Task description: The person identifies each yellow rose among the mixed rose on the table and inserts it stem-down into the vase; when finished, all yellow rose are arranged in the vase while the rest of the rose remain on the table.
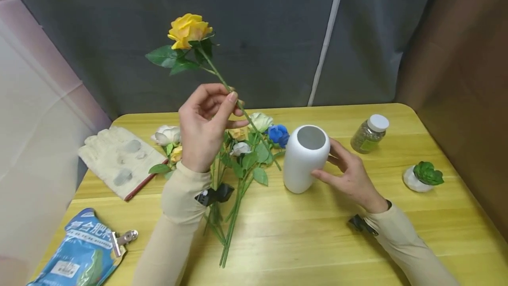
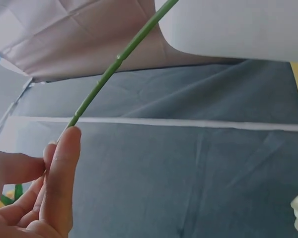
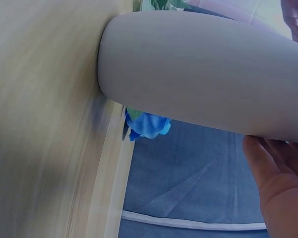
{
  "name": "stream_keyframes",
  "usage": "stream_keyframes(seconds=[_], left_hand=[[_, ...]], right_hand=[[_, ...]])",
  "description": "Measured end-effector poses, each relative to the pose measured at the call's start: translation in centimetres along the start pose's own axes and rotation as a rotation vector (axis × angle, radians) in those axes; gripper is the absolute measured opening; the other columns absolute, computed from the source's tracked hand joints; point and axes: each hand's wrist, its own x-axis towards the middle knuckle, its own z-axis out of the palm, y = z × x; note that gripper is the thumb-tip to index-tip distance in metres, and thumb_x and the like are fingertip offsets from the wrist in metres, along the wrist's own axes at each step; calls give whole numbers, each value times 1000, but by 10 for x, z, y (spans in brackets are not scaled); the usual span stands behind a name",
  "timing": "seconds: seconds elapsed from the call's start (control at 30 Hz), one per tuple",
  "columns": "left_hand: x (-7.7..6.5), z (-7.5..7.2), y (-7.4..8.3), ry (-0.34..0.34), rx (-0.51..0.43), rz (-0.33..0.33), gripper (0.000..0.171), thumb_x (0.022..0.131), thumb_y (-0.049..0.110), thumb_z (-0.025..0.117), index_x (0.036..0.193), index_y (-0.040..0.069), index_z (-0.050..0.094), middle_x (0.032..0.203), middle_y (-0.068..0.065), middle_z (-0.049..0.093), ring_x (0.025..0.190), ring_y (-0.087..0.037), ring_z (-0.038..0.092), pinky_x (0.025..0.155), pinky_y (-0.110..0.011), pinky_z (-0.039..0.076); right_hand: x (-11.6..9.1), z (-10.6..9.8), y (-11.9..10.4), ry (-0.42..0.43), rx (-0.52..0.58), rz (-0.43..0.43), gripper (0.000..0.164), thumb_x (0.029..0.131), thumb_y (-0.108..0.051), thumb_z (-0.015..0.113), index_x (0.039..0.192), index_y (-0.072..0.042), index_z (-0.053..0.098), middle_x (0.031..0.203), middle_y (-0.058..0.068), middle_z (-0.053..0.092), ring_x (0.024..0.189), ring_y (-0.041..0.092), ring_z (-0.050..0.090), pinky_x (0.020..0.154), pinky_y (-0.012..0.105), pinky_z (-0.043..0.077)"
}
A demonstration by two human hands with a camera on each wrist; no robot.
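Held up over the back of the table, a yellow rose (image 1: pixel 189 31) with green leaves is pinched by its stem (image 2: pixel 120 58) between the thumb and fingers of my left hand (image 1: pixel 206 120). Its stem slants down to the right, and the lower end comes close to the vase's left side. A white vase (image 1: pixel 302 167) stands upright on the table, its wide mouth facing up. My right hand (image 1: pixel 351 175) holds the vase's right side, thumb at the front and fingers round the back. In the right wrist view, those fingertips (image 3: pixel 253 144) lie against the vase wall.
Behind the left forearm lie several flowers, among them a blue flower (image 1: pixel 278 135) and a white rose (image 1: pixel 166 136). Gardening gloves (image 1: pixel 119 158) and a clipped blue bag (image 1: pixel 81 250) are at left. A lidded jar (image 1: pixel 369 135) and a small potted succulent (image 1: pixel 423 176) stand at right.
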Motion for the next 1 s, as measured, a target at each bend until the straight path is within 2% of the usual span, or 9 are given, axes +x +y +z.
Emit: stream_keyframes(seconds=[0.13, 0.37, 0.7, 1.0], left_hand=[[4, 7, 1, 30, -57, 56, 6, 98, 1, 67, 103, 4, 66, 85, -6, 73, 70, -17, 73, 63, -45, 63], [10, 18, 3, 103, -165, 122, 4, 97, 0, 67, 99, -1, 64, 83, -9, 72, 69, -17, 71, 62, -42, 63], [12, 28, -2, 191, -231, 194, 5, 97, -4, 64, 100, -1, 65, 83, -10, 72, 67, -17, 69, 61, -40, 63], [10, 38, -11, 141, -234, 175, 7, 97, -5, 64, 100, 1, 65, 85, -10, 73, 69, -16, 71, 63, -41, 63]], right_hand=[[1, 1, 0, -6, 0, -4, 78, 79, 15, 79, 149, -3, 50, 143, 22, 58, 127, 5, 59, 104, 23, 51], [3, 3, 1, -8, -2, -11, 78, 79, 14, 80, 149, -4, 50, 143, 21, 58, 128, 6, 59, 104, 24, 51], [2, 2, 2, -8, -8, -17, 79, 79, 13, 80, 150, -5, 49, 143, 20, 58, 129, 6, 59, 105, 25, 50], [1, -1, 3, -8, -21, -26, 79, 79, 13, 80, 149, -6, 50, 143, 19, 59, 129, 7, 59, 105, 25, 50]])
